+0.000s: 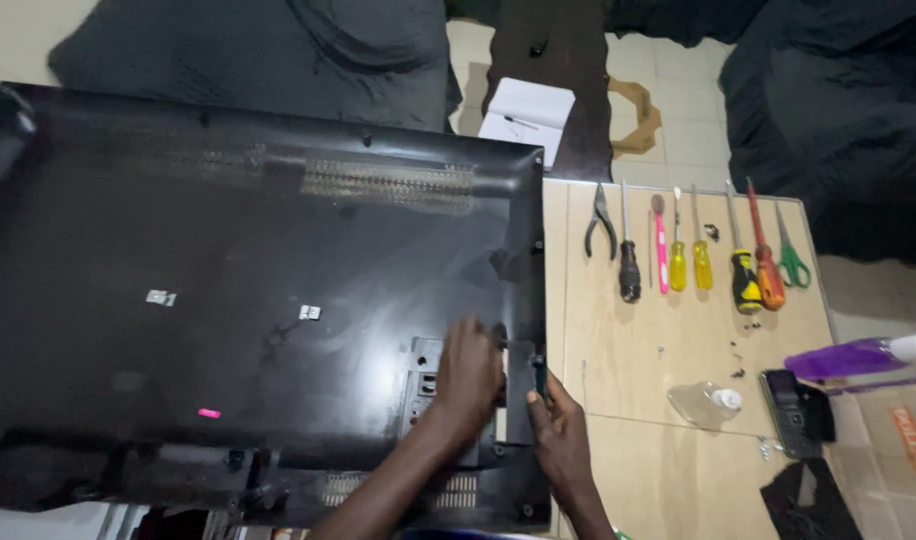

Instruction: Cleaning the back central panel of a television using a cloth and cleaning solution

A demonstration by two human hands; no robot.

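A large black flat-screen set (228, 270) lies face down on a light wooden table (658, 480), its plastic back cover up. My left hand (468, 375) rests palm down on the cover beside the port panel (425, 375) near the right edge. My right hand (556, 430) holds a thin dark-handled tool (540, 375), upright against the cover's right edge next to a black side strip (521, 390). Whether its tip sits in a screw is hidden.
To the right lie pliers (600, 222), several screwdrivers (678, 262) and green scissors (790, 262) in a row. A clear bottle (705, 402), phone (796, 412), purple bottle (858, 357) and loose screws (738, 372) sit nearer. A notebook (526, 115) lies behind.
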